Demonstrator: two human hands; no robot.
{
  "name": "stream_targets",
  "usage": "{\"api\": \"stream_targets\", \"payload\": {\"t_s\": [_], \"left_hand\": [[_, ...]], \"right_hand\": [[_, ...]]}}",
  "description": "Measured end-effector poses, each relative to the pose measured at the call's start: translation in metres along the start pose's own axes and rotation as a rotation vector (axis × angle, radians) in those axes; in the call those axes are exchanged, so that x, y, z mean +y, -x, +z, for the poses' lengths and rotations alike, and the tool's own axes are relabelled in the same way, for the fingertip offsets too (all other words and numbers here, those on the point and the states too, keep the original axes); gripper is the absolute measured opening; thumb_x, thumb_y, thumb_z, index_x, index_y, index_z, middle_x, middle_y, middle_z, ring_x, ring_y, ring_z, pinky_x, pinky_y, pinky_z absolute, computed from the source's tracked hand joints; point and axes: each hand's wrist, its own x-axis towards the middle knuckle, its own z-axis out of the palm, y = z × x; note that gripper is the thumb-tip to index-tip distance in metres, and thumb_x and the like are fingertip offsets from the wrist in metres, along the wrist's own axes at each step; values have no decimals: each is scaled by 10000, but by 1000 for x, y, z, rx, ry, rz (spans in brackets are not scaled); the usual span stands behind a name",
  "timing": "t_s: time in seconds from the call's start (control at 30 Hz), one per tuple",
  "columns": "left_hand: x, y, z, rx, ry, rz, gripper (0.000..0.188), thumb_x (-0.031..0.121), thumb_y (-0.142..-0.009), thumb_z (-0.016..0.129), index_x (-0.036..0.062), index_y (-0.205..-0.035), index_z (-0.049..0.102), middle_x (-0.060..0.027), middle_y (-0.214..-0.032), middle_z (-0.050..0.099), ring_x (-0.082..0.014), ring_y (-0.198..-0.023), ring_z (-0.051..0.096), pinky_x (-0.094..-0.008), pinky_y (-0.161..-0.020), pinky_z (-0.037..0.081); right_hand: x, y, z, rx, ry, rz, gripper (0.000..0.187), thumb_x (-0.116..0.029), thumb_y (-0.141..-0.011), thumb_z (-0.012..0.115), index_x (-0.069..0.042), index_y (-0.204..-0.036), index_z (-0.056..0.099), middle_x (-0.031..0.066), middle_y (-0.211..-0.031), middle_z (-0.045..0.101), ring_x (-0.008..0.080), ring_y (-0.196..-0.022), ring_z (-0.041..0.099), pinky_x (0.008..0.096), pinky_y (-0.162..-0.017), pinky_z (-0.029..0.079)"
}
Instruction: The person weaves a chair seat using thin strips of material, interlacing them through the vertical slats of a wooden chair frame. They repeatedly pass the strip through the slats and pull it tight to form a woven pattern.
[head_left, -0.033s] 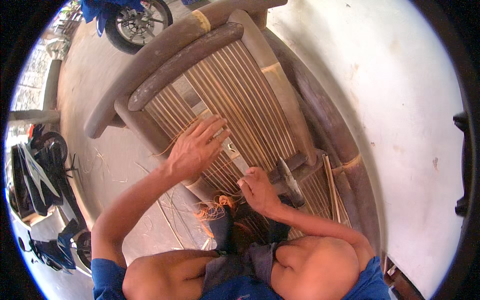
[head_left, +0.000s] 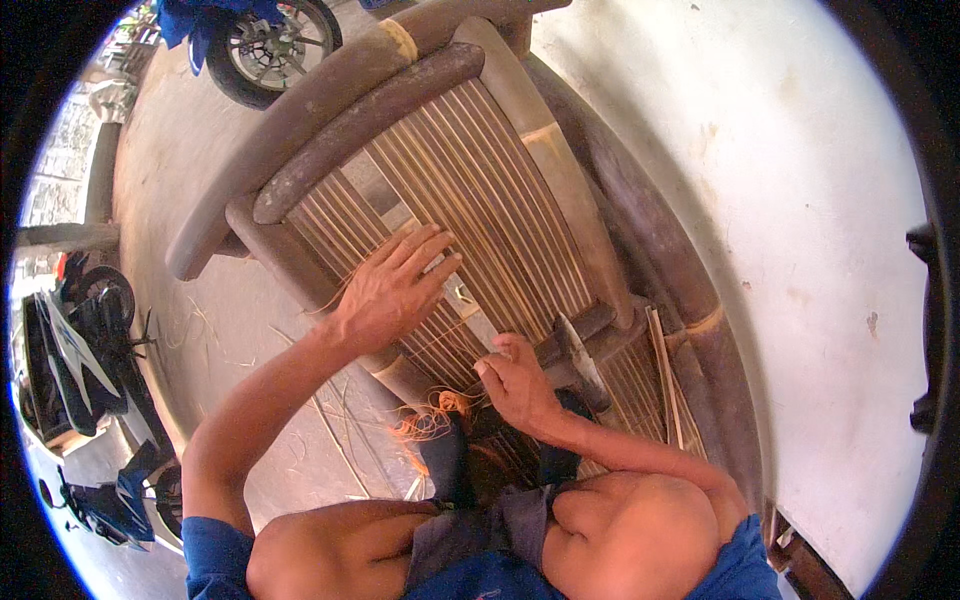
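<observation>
A bamboo bench or chair frame (head_left: 360, 90) of thick brown poles stands before me, with a panel of thin bamboo slats (head_left: 470, 180). A gap runs lengthwise between the slats. My left hand (head_left: 395, 285) is over the slats left of this gap, fingers stretched out and fairly flat. It looks open, though its thumb is hidden. My right hand (head_left: 515, 385) is closed at the near end of the gap, thumb against the bent fingers. Whatever it may hold is too fine to make out. Close to it, on the right, a knife-like blade (head_left: 580, 360) lies on the bamboo.
Tangled orange strands (head_left: 430, 420) hang beside my lower leg. Loose thin strips (head_left: 335, 445) are scattered on the floor at left. Cut bamboo strips (head_left: 665, 375) lean at right, near a white wall (head_left: 800, 250). Motorcycles (head_left: 270, 45) stand at the far left and left.
Both hands stay almost where they were. A thin strand beside my left wrist shows less now, and the view has shifted very slightly.
</observation>
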Motion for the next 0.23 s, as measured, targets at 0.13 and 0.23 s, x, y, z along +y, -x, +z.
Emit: {"api": "stream_targets", "payload": {"t_s": [0.13, 0.23], "left_hand": [[-15, 4, 19, -5, -11, 85, 530, 274, -881, 747, 135, -1374, 609, -101, -1469, 526, -300, -1439, 447, -503, -1251, 320], [-18, 13, 27, -38, -17, 64, 558, 266, -876, 758, 176, -1406, 606, -97, -1483, 535, -311, -1442, 448, -540, -1250, 298]], "right_hand": [[1, 5, -2, 72, 93, 9, 219, -175, -1023, 609, 15, -1080, 700, 238, -1318, 496, 403, -1193, 530, 496, -1040, 427], [4, 2, -5, -59, -107, 226, 236, -207, -1035, 621, -7, -1115, 719, 216, -1339, 496, 354, -1278, 497, 523, -1100, 387]]}}
